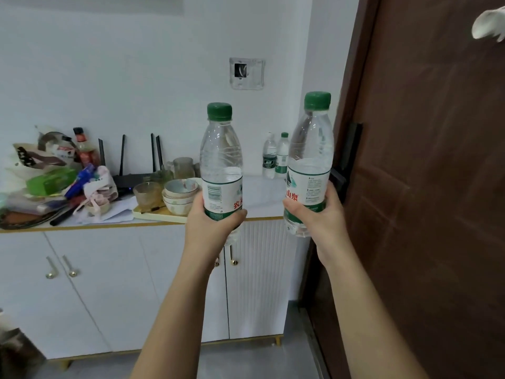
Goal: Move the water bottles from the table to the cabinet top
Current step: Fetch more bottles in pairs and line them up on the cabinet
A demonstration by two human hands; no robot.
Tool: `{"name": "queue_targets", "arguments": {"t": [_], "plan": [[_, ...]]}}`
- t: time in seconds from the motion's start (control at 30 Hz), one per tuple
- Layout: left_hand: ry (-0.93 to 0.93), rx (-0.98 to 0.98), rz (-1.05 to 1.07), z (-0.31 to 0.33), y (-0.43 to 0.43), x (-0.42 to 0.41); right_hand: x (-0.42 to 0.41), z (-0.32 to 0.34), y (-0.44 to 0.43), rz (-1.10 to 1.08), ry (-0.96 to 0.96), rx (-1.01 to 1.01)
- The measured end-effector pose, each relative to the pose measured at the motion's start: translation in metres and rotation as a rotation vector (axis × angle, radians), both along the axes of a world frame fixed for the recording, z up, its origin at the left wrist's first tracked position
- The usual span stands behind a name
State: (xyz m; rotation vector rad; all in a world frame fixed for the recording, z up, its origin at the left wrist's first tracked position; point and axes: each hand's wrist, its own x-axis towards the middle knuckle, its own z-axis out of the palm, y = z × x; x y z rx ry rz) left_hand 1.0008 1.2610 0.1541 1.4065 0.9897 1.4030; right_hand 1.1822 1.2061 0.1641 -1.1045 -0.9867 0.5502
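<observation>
Two bare forearms reach up from the bottom of the frame. At centre, the left hand (210, 222) wraps its fingers (197, 199) round the lower label of a clear plastic water bottle with a green cap (221, 160), held upright. Right of it, the right hand (319, 214) grips a second clear green-capped water bottle (310, 154) the same way, low on its body. Both hang in the air before the white cabinet, about level with its pale counter (262, 192), touching nothing but the hands.

Behind them, at the right end of that counter by the wall, two more capped water bottles (269, 157) stand side by side, so part of the job looks done. The held pair is not yet set down, and the bare patch in front of the standing pair seems the likely spot. Stacked ceramic bowls (180, 195) and a black router (131, 177) crowd the left half. No table is in view, so I cannot tell whether more bottles wait there.
</observation>
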Motion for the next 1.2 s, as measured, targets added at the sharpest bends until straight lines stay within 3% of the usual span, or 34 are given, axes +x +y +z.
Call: {"name": "queue_targets", "arguments": {"t": [0.47,0.9,1.2], "plan": [[0.038,-0.005,-0.111,0.0,0.24,0.059,0.043,-0.002,0.216,-0.15,-0.02,-0.05],[0.115,-0.162,-0.079,-0.072,0.342,0.131,0.109,-0.074,0.337,-0.107,0.027,-0.225],[0.139,-0.231,0.093,-0.118,0.394,0.184,0.161,-0.131,0.421,0.029,-0.045,-0.327]]}}
